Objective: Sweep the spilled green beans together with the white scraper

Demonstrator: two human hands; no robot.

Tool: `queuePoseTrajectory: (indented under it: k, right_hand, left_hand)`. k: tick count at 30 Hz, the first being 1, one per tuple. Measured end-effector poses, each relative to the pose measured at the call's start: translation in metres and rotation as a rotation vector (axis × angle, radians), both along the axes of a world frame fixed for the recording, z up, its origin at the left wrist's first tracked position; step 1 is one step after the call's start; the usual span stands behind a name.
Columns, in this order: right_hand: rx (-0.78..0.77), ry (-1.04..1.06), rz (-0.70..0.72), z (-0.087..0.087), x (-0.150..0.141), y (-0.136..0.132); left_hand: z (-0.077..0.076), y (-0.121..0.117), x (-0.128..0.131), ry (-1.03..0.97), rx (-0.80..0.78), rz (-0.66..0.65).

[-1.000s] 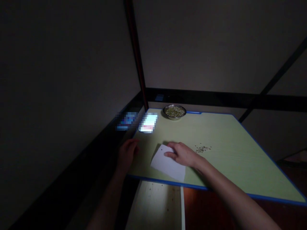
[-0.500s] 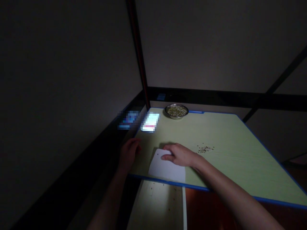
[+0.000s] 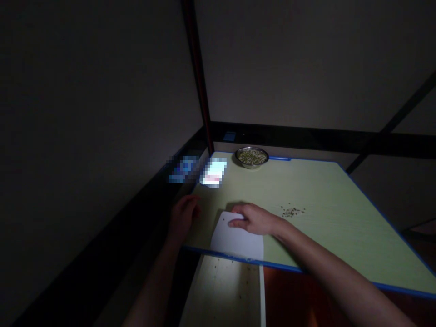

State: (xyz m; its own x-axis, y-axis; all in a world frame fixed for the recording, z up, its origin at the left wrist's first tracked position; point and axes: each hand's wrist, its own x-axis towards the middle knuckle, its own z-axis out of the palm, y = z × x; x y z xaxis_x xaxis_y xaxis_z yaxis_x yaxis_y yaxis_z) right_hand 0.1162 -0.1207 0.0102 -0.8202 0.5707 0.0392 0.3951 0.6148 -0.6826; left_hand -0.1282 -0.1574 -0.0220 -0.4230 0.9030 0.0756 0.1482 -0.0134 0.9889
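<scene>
My right hand grips the upper edge of a white flat scraper, thumb on its near face and fingers behind. The scraper leans at the table's near edge, its broad lower side along the blue trim. Small pale bits show along that trim. Below it, a pale open drawer or bin has a few dark specks inside. My left hand hovers at the table's left edge, fingers curled, with nothing visible in them. Right of my right hand lies a small scatter of dark bits on the table.
A metal bowl full of green and whitish beans or seeds stands at the back of the pale green table. To its left, a lit phone-like screen is blurred out. A dark-banded wall borders the left and back.
Pale bits now show along the blue trim below the scraper. Both hands keep nearly the same place, and the view has shifted very slightly.
</scene>
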Motion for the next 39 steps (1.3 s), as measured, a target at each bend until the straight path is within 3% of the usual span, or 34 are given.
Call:
queuePoseTrajectory:
  k: [6,17,23,27,32,39]
  right_hand:
    - [0.029,0.005,-0.013,0.012,0.002,-0.008]
    - [0.296,-0.078,-0.104,0.032,-0.002,-0.044]
    - [0.249,0.011,-0.256,0.042,0.011,-0.045]
    - [0.162,0.103,-0.421,0.053,0.046,-0.030]
    - [0.066,0.186,-0.641,0.062,0.126,-0.005]
    - [0.113,0.040,-0.850,0.044,0.227,0.016]
  left_hand:
    - [-0.001,0.001,0.000,-0.014,-0.008,0.007]
    - [0.006,-0.001,0.003,0.034,-0.031,0.025]
    - [0.007,0.000,0.007,0.086,-0.039,0.007]
    - [0.010,0.006,0.014,0.169,-0.067,-0.065]
    - [0.012,0.021,0.039,0.207,-0.024,-0.254]
    - [0.008,0.058,0.076,0.512,0.030,-0.427]
